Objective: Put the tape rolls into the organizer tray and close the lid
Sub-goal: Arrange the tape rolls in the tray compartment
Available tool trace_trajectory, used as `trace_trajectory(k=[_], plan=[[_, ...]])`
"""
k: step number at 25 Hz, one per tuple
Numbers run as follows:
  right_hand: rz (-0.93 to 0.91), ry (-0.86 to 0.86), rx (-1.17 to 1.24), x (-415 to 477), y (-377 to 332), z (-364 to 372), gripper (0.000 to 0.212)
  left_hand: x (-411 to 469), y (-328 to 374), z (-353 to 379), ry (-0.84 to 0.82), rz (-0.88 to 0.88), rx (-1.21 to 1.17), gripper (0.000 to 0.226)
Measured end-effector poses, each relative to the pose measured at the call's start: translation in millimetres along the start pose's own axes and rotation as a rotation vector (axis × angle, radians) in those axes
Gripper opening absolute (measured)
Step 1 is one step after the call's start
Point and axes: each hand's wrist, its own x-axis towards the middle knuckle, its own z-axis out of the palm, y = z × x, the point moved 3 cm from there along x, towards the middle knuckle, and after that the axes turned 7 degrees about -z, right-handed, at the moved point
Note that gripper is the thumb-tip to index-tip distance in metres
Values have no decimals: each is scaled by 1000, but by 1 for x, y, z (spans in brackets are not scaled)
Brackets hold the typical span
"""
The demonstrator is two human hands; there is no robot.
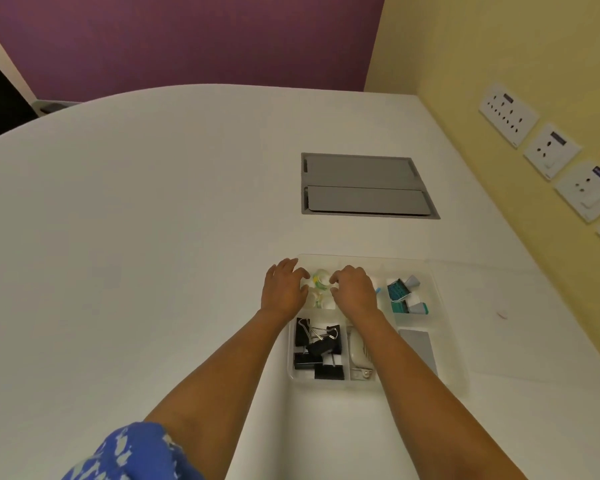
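Tape rolls (321, 285) sit in the tray's (293, 344) far-left compartment, between left hand (284, 289) and right hand (355, 289); fingers curled loosely, gripping nothing. Placement appears finished; next, swing lid (499, 306) shut.

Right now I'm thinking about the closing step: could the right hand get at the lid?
Probably yes. The clear lid lies open and flat on the table to the right of the tray, with nothing on it. The right hand is just left of it, over the tape rolls.
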Motion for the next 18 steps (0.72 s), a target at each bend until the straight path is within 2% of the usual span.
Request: trace_trajectory(k=[4,10,18], plan=[[-120,-88,-106,13,-2,3,30,7,4,9,-46,-44,104,29],[-201,-168,-218,26,0,6,29,14,11,13,-84,-63,234,29],[-206,-177,-176,27,4,12,25,14,9,23,-78,-89,238,25]])
